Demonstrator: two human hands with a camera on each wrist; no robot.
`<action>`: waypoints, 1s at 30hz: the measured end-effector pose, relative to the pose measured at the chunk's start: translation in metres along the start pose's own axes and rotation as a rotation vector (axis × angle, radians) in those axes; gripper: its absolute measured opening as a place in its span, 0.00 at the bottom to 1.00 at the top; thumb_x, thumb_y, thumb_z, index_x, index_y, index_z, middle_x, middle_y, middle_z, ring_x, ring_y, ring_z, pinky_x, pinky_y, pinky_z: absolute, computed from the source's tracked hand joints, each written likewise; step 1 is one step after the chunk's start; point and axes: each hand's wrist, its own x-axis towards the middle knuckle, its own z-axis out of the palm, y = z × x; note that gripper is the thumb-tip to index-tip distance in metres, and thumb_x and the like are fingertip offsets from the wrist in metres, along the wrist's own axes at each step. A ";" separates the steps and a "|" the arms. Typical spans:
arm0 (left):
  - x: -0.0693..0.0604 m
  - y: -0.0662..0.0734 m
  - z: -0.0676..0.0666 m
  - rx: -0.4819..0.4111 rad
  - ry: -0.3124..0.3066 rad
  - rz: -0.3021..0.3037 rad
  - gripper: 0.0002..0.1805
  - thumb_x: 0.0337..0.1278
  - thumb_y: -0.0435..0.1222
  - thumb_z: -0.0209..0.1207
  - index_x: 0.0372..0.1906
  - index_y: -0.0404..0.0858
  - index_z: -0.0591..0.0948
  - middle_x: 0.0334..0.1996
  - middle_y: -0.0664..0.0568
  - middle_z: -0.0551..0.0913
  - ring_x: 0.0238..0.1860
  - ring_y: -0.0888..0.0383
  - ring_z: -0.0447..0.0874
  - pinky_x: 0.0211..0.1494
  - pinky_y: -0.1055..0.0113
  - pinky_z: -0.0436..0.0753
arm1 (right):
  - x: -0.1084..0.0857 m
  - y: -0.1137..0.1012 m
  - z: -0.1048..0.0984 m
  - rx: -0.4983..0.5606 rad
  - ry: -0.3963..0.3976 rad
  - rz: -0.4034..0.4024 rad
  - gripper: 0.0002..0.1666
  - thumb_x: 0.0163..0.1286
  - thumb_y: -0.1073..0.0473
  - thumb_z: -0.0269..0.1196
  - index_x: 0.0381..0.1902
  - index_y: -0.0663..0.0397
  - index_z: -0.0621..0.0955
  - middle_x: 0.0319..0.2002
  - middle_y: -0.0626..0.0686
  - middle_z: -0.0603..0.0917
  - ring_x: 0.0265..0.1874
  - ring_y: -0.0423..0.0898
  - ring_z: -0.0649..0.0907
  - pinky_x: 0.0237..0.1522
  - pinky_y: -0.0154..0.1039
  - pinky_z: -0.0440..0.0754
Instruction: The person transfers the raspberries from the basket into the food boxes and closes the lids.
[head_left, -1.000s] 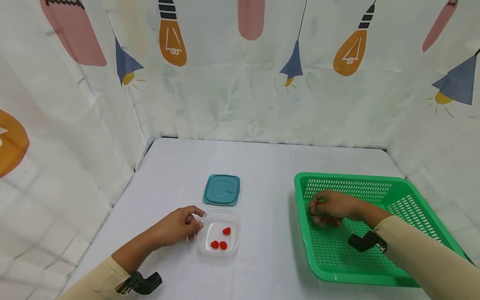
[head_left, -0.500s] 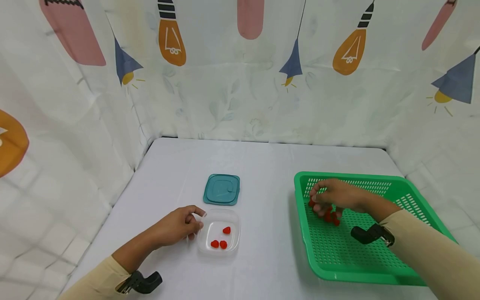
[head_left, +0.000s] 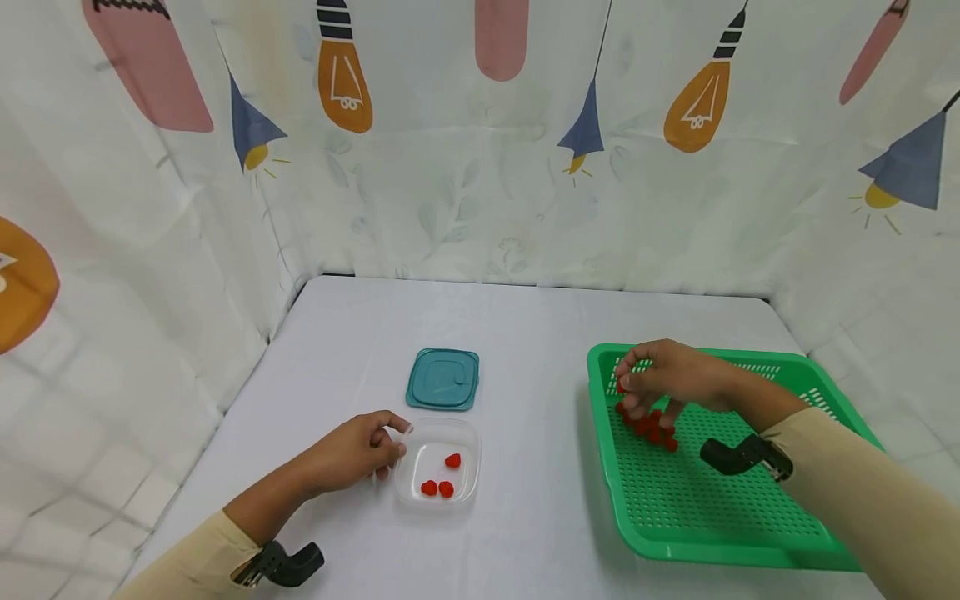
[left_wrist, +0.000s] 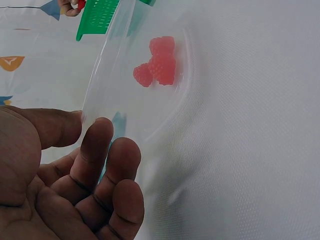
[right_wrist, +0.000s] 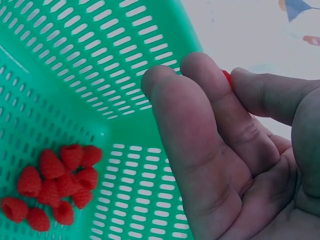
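My left hand point(head_left: 356, 454) is at the left rim of a clear plastic container point(head_left: 465, 500), holding it by the edge with thumb and fingertips. Inside lie 3 red raspberries point(head_left: 453, 461), which also show in the left wrist view as raspberries point(left_wrist: 162, 67). Over the far left corner of a green basket point(head_left: 712, 533), my right hand point(head_left: 675, 375) pinches a raspberry point(right_wrist: 227, 77) between thumb and finger. Most of that raspberry is hidden by the fingers. Below the hand, several more raspberries point(right_wrist: 50, 185) sit clustered on the basket floor.
A teal square lid point(head_left: 443, 379) lies flat on the white table point(head_left: 532, 467), just beyond the clear container. Printed white curtains point(head_left: 487, 192) hang behind the table and at its sides. The basket's raised wall point(head_left: 609, 475) stands between the raspberries and the container.
My right hand has risen from the raspberry cluster toward the basket's far left rim, now with a raspberry in its fingertips. My left hand and the container have stayed put.
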 end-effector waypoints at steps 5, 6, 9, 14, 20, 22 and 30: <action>0.000 0.001 -0.001 -0.001 -0.004 0.007 0.20 0.68 0.36 0.63 0.61 0.34 0.76 0.27 0.47 0.82 0.29 0.51 0.79 0.31 0.63 0.77 | 0.000 -0.010 0.000 0.001 0.007 -0.013 0.20 0.77 0.53 0.62 0.56 0.63 0.75 0.42 0.63 0.87 0.44 0.58 0.87 0.33 0.54 0.86; -0.001 0.001 -0.001 -0.001 -0.003 0.006 0.20 0.69 0.36 0.63 0.61 0.34 0.76 0.27 0.46 0.82 0.29 0.51 0.79 0.31 0.63 0.77 | 0.000 -0.012 0.000 0.000 0.007 -0.017 0.20 0.77 0.53 0.62 0.56 0.63 0.75 0.42 0.64 0.87 0.44 0.58 0.87 0.33 0.54 0.86; -0.001 0.001 0.000 -0.004 0.001 0.002 0.20 0.68 0.36 0.63 0.61 0.35 0.76 0.27 0.47 0.82 0.29 0.51 0.79 0.30 0.63 0.77 | 0.002 -0.018 0.001 -0.013 0.010 -0.020 0.20 0.76 0.53 0.63 0.56 0.61 0.76 0.42 0.64 0.87 0.44 0.59 0.88 0.34 0.54 0.86; 0.000 0.000 0.000 -0.009 0.006 -0.007 0.20 0.68 0.37 0.64 0.61 0.36 0.76 0.27 0.47 0.82 0.29 0.51 0.79 0.30 0.63 0.77 | 0.006 -0.028 0.005 -0.016 0.013 -0.022 0.19 0.76 0.54 0.64 0.57 0.59 0.76 0.43 0.63 0.87 0.43 0.59 0.87 0.34 0.53 0.86; 0.000 -0.001 0.000 -0.008 0.000 -0.001 0.20 0.68 0.37 0.64 0.61 0.35 0.76 0.27 0.47 0.82 0.29 0.51 0.79 0.30 0.63 0.77 | 0.011 -0.038 0.012 0.015 0.000 -0.017 0.21 0.74 0.54 0.65 0.57 0.60 0.76 0.43 0.62 0.86 0.39 0.61 0.88 0.35 0.52 0.86; 0.000 0.000 0.000 -0.008 -0.001 -0.002 0.20 0.68 0.37 0.63 0.61 0.35 0.76 0.27 0.47 0.82 0.29 0.51 0.79 0.30 0.63 0.76 | 0.013 -0.042 0.015 0.022 -0.005 -0.018 0.22 0.74 0.54 0.65 0.58 0.60 0.75 0.43 0.63 0.86 0.39 0.62 0.88 0.35 0.52 0.86; 0.000 0.000 0.000 -0.012 -0.001 0.003 0.20 0.68 0.37 0.63 0.61 0.35 0.76 0.27 0.47 0.82 0.29 0.51 0.79 0.30 0.64 0.76 | 0.024 -0.055 0.024 0.025 -0.025 -0.037 0.19 0.73 0.54 0.66 0.56 0.57 0.77 0.44 0.62 0.87 0.39 0.61 0.88 0.36 0.54 0.86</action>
